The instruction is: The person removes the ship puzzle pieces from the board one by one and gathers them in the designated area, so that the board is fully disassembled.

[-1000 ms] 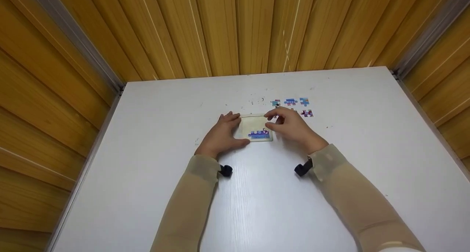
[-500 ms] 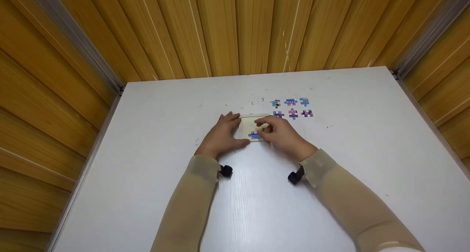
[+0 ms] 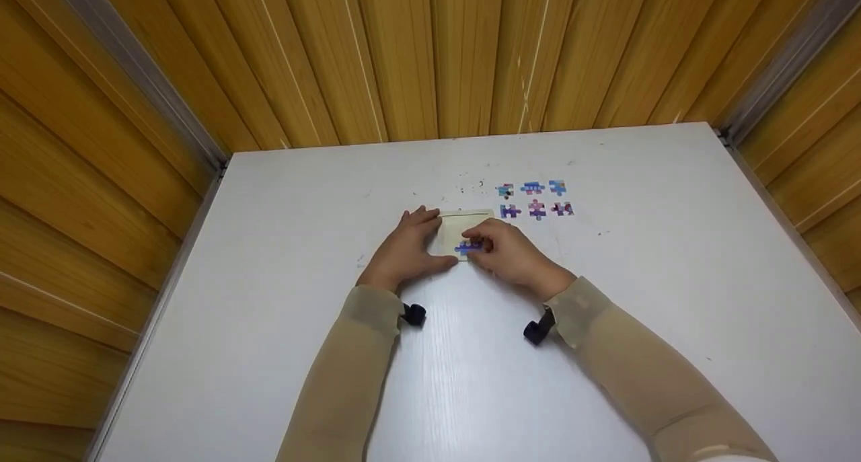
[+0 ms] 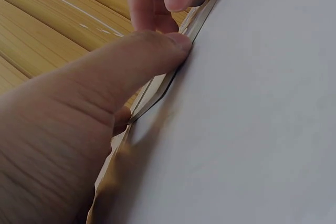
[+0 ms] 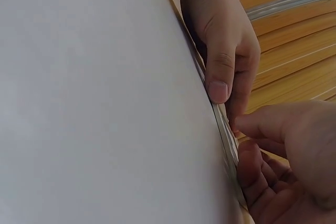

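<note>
A small pale puzzle tray (image 3: 451,226) lies on the white table in the head view. My left hand (image 3: 407,250) grips its left side, with the thumb at the near edge and the fingers at the far edge. Blue-and-purple puzzle pieces (image 3: 463,249) lie joined along the tray's near side. My right hand (image 3: 508,250) bends over the tray's right part, its index finger and thumb pinching at these pieces and hiding their right end. In the right wrist view, the curled fingers of the right hand (image 5: 283,166) are close over the tray edge (image 5: 223,124).
Several loose puzzle pieces (image 3: 537,209) lie in two rows beyond the right hand, picture side up. Small dark specks mark the white table (image 3: 303,300) behind the tray. Wood-patterned walls (image 3: 403,58) stand around the back and sides.
My right hand has moved left and toward me, from the tray's far right corner down onto the joined pieces, uncovering loose pieces behind it. The left hand has stayed in place.
</note>
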Action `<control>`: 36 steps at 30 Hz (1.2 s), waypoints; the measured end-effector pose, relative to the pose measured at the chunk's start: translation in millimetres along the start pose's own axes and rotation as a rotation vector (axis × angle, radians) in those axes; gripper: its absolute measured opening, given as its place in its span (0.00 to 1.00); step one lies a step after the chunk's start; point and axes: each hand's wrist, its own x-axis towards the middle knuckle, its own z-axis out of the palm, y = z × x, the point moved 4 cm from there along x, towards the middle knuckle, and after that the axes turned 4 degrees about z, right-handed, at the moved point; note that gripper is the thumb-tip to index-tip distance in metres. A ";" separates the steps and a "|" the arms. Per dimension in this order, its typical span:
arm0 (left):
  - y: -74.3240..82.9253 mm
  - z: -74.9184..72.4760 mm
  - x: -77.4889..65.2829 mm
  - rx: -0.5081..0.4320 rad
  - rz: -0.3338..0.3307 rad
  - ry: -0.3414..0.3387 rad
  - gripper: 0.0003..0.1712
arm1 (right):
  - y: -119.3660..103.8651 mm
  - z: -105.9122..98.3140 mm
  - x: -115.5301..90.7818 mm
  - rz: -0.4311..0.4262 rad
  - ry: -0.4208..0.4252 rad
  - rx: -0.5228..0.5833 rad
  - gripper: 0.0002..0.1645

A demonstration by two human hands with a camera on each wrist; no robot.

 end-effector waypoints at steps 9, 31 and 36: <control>-1.2 -0.5 -1.0 -0.016 0.020 0.005 0.56 | -4.1 7.7 -1.4 -0.029 -0.019 -0.106 0.24; 0.5 -1.2 0.4 -0.007 0.019 0.008 0.56 | -6.8 7.4 -0.2 0.001 -0.047 -0.145 0.25; -0.9 -0.1 -0.3 -0.015 0.017 0.002 0.56 | -5.5 7.5 0.6 0.009 -0.057 -0.152 0.24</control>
